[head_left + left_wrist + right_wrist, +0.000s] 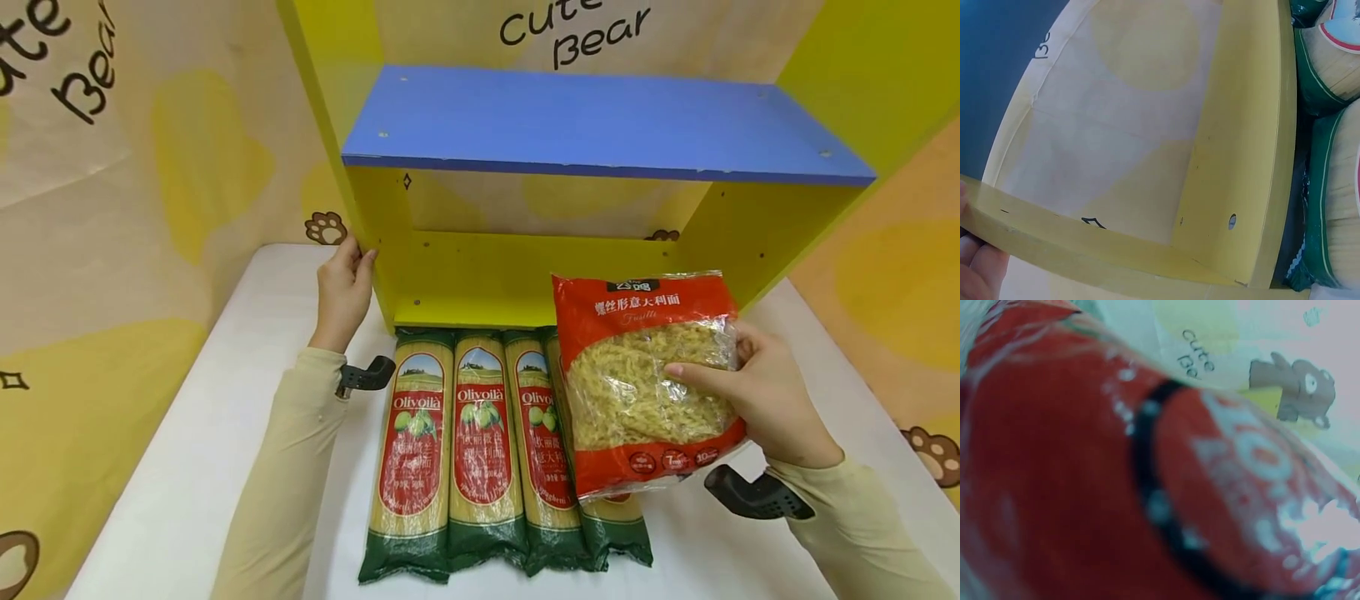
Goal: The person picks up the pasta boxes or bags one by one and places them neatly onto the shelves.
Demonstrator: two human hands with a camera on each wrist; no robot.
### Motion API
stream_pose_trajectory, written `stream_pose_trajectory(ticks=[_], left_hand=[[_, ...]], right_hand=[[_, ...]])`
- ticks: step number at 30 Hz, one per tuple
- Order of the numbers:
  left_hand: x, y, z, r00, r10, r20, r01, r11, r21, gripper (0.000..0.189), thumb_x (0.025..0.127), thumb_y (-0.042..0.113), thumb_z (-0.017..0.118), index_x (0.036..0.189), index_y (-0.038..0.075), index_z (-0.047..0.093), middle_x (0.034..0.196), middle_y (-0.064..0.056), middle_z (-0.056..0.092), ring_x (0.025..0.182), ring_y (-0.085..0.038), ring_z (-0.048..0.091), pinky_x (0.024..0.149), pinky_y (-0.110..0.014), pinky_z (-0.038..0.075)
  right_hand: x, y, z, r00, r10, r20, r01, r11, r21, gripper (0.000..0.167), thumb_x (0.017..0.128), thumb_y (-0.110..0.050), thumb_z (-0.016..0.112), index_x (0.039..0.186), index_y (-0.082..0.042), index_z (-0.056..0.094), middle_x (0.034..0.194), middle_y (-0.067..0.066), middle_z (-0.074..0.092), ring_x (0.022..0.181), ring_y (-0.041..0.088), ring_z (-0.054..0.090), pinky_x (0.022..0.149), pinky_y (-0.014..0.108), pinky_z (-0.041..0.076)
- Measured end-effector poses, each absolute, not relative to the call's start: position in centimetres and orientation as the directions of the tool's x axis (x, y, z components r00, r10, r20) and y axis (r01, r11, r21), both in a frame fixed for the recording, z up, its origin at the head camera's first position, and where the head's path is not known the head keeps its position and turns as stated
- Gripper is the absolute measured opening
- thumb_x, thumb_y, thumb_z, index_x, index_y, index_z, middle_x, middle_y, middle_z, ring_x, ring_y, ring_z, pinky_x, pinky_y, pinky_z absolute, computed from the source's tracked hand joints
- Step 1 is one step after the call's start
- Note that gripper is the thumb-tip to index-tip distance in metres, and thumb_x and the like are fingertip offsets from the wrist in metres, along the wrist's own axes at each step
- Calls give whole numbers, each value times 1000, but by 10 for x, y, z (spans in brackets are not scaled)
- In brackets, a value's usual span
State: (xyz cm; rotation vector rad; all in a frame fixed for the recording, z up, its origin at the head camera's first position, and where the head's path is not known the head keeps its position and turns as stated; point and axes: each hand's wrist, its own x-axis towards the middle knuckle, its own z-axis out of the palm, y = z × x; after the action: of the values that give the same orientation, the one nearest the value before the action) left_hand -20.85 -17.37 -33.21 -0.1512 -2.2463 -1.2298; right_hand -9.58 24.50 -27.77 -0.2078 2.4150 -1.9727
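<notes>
My right hand (780, 400) grips a red bag of fusilli pasta (637, 392) by its right side, thumb across the clear front. The bag is raised in front of the shelf and partly covers the rightmost spaghetti packs. In the right wrist view the red bag (1072, 462) fills most of the picture, blurred. My left hand (345, 287) holds the left side panel of the yellow shelf unit (472, 283) near its base. From the left wrist, part of that hand (982, 269) shows, with fingers round the panel's edge (1085, 250).
Several green-ended spaghetti packs (412, 458) lie side by side on the white table (202, 400), against the unit's lower front edge. A blue shelf board (600, 125) spans the unit above. Behind hangs a patterned cloth (210, 150) with bear lettering.
</notes>
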Motion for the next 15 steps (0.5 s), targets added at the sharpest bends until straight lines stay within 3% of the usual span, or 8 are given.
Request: stream_pose_trajectory(ticks=[5, 9, 11, 15], left_hand=[[-212, -171, -334, -828, -170, 535, 361, 569, 739, 18, 96, 3, 53, 105, -11, 59, 90, -26, 65, 67, -27, 57, 55, -12, 34], [-214, -169, -336, -814, -164, 557, 378, 579, 722, 15, 95, 4, 53, 99, -9, 59, 74, -22, 60, 55, -14, 44, 49, -15, 30], [-214, -169, -337, -809, -161, 566, 384, 585, 714, 14, 95, 4, 54, 96, -9, 58, 68, -20, 56, 52, -10, 37, 47, -17, 27], [-214, -169, -338, -810, -161, 564, 382, 585, 715, 13, 95, 4, 54, 93, -9, 57, 72, -22, 58, 55, -15, 44, 49, -15, 29]], right_hand=[[-95, 243, -260, -986, -105, 127, -146, 205, -968, 34, 78, 8, 71, 107, -7, 62, 86, 3, 70, 64, 19, 68, 51, 32, 56], [-97, 239, -243, -978, -129, 163, -178, 108, -978, 37, 78, 13, 68, 110, -5, 61, 92, 5, 69, 69, 19, 68, 53, 32, 57], [-98, 235, -234, -973, -126, 194, -204, 73, -976, 33, 77, 16, 68, 103, -3, 62, 83, 4, 68, 61, 16, 66, 49, 27, 55], [-105, 226, -213, -952, -110, 286, -289, 8, -957, 37, 72, 20, 69, 105, 4, 61, 81, 8, 69, 60, 18, 66, 49, 27, 55]])
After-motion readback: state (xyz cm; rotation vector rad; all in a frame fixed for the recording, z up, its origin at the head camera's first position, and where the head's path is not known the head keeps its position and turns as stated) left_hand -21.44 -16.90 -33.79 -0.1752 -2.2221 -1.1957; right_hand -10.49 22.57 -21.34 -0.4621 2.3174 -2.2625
